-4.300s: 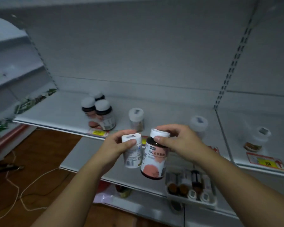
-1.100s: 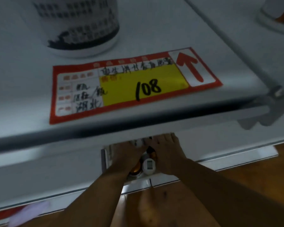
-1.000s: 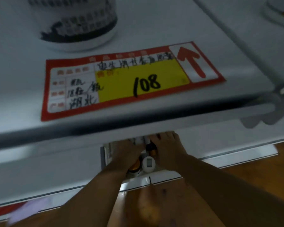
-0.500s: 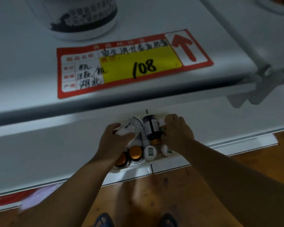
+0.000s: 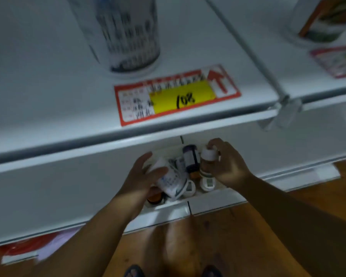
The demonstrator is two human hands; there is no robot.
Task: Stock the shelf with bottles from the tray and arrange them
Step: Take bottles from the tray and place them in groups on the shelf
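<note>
We had both hands down in the tray [image 5: 168,206] on the lower shelf [image 5: 68,186]. L hand [image 5: 142,182] gripped a white bottle [image 5: 170,182], tilted over the others. R hand [image 5: 226,166] pinched a white-capped bottle [image 5: 207,162] by its top. A dark bottle [image 5: 190,157] lay btwn them. Hands apart. Upper shelf [image 5: 48,96] carried a price tag [image 5: 176,96] marked 108.

The white upper shelf [image 5: 48,92] bears a blurred printed bottle [image 5: 126,35] and a red-and-yellow price label [image 5: 176,96] marked 108 — on the lower shelf [image 5: 58,188] rests a white tray [image 5: 168,206] of bottles.
</note>
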